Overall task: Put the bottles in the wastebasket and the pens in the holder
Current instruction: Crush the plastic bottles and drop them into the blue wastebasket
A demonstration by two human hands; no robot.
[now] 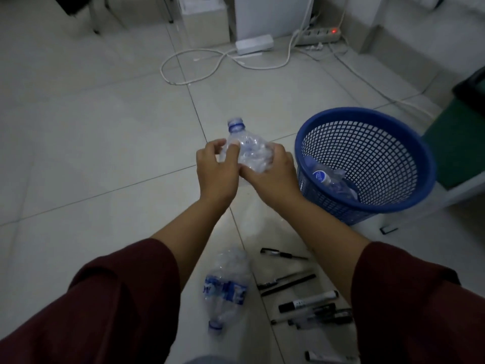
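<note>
Glossy tile floor (pixel 105 127); L hand (pixel 216 169) & R hand (pixel 273 177) grip crumpled bottle (pixel 246 151); mesh wastebasket (pixel 420 164) beside.

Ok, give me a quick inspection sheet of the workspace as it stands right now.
Surface: pale tiled floor, dimly lit.
Job's things: crumpled bottle held in the air; one bottle in the blue wastebasket; another crumpled bottle lying on the floor; black pens and a marker scattered beside it. Pen holder: nothing seen.
Clutter: nothing seen beyond the job's things.
Grips: left hand and right hand both closed on the held bottle.
Cables: white cord looped on the floor; power strip with red light.
Surroundings: white box, green bin at right.
</note>
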